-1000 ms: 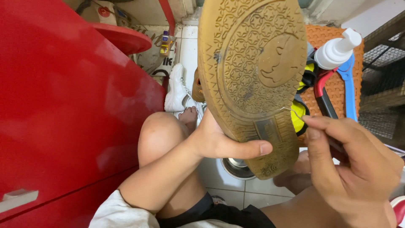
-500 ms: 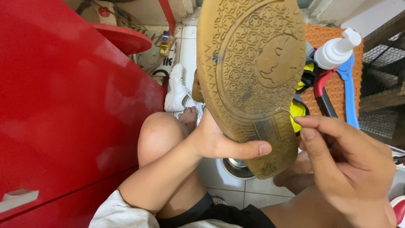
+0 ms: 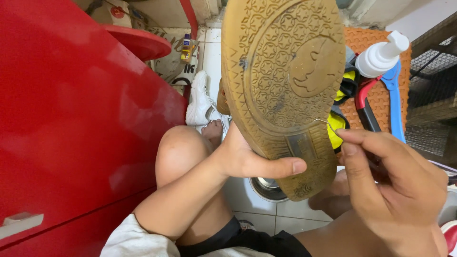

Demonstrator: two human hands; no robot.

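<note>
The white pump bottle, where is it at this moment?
In the head view the white pump bottle is at the upper right, in front of the orange mat, just right of the upturned shoe sole and above the blue tool.

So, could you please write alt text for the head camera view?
The left hand holds up a worn tan rubber shoe sole, while the right hand pinches a thin curved metal needle at its edge, beside a red cabinet.

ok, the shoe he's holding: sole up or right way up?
Sole up. The shoe shows its whole tan patterned tread to the camera, gripped by the left hand; the right hand pinches a thin needle at its edge.
</note>
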